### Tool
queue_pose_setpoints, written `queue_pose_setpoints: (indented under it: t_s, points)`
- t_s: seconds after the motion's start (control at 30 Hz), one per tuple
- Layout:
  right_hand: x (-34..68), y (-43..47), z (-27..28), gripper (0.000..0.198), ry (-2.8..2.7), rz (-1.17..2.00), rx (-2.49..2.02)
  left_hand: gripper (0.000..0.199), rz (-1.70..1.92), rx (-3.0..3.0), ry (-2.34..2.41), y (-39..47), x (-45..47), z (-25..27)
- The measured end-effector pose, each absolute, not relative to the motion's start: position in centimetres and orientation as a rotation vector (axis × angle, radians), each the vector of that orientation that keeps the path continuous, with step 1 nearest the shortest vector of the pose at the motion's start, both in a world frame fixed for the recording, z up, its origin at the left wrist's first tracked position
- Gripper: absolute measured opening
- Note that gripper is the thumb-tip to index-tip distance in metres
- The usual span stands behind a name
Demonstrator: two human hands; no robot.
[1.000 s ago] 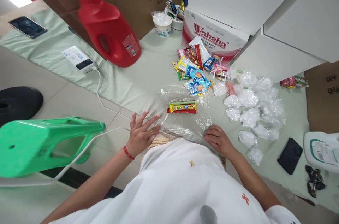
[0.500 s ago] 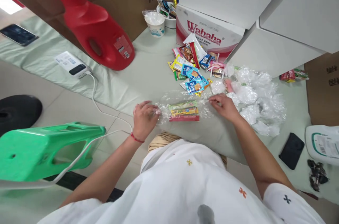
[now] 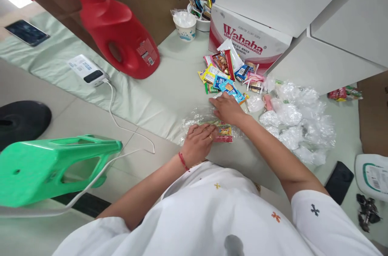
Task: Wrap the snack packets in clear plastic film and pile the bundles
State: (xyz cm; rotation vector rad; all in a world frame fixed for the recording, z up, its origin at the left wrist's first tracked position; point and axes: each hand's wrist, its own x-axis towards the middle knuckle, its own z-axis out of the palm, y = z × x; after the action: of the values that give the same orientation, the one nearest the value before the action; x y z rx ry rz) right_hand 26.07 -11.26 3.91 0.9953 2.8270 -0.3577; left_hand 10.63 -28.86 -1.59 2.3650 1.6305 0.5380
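My left hand [image 3: 200, 141] lies flat, fingers stretched together, over snack packets on a clear plastic bag [image 3: 190, 120]. The right ends of a yellow packet [image 3: 224, 131] and a red packet [image 3: 224, 139] show past its fingers. At the near edge of the snack pile is my right hand [image 3: 228, 109], its thumb and forefinger apart and pointing left. It covers part of the pile beside blue snack packets [image 3: 228, 85]; what lies under its palm is hidden.
Crumpled clear plastic bags [image 3: 291, 116] are heaped to the right. Behind the pile stands a Wahaha carton [image 3: 248, 42], with a paper cup [image 3: 184, 28] to its left. A red jug [image 3: 121, 42], a power bank [image 3: 87, 71] and a green stool [image 3: 30, 171] are on the left.
My right hand has let go of the bag's right side and moved left and up to the pile. My left hand has slid right from the bag's left edge onto the packets.
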Motion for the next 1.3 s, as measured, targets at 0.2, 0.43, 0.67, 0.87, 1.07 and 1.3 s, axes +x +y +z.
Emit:
queue_pose_setpoints:
  t_s: [0.2, 0.43, 0.67, 0.87, 1.07, 1.3]
  points:
    - [25.5, -10.8, 4.4, 0.021, 2.826, -0.47, 0.775, 0.045, 0.6, 2.382, 1.607, -28.0, 10.7, -4.1]
    - [29.6, -19.5, 2.2, 0.032, 2.92, -0.421, 0.601, 0.031, 1.147, 2.198, 1.716, -29.6, 9.8, -5.0]
    - [29.1, -22.4, -0.5, 0.049, 2.947, -0.363, 0.74, 0.064, 1.162, 1.535, 2.123, -28.5, 5.5, -4.9]
    - [28.5, -21.7, -0.1, 0.049, 2.93, -0.354, 0.772, 0.066, 0.757, 1.438, 2.083, -24.3, 6.9, -1.9]
    - [28.7, -22.6, -1.5, 0.045, 2.999, -0.311, 0.946, 0.026, 0.652, 1.396, 2.188, -24.2, 9.2, -0.6]
    - [28.7, -24.0, -1.9, 0.041, 3.019, -0.554, 1.272, 0.025, 0.868, 1.857, 1.953, -24.0, 14.4, -2.4]
